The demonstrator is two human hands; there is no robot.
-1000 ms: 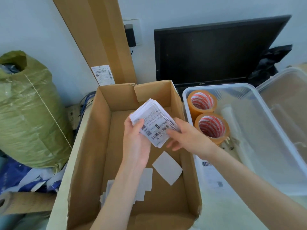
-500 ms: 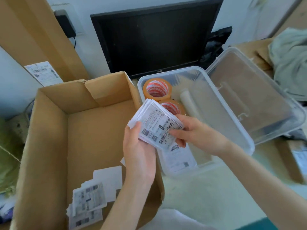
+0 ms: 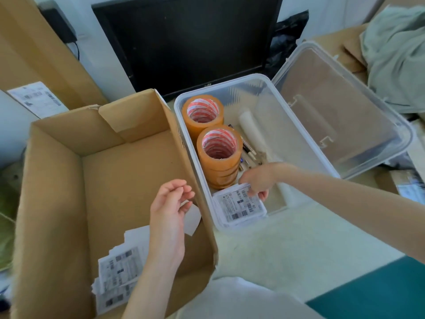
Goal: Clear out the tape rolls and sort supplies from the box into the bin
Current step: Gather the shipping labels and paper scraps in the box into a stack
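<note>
A black monitor [image 3: 186, 40] is standing against the white wall [image 3: 101, 72] at the back, its screen dark. A black plug adapter [image 3: 58, 24] is sitting on the wall at the upper left, its cord trailing down. A tall flattened cardboard sheet [image 3: 34, 58] is leaning at the left, carrying a white shipping label [image 3: 36, 99]. A grey-green cloth [image 3: 397, 54] is lying heaped at the upper right corner over more brown cardboard [image 3: 333, 46]. A dark plastic bag [image 3: 289, 35] is bunching behind the monitor's right edge. A teal surface [image 3: 379, 291] is showing at the lower right corner.
</note>
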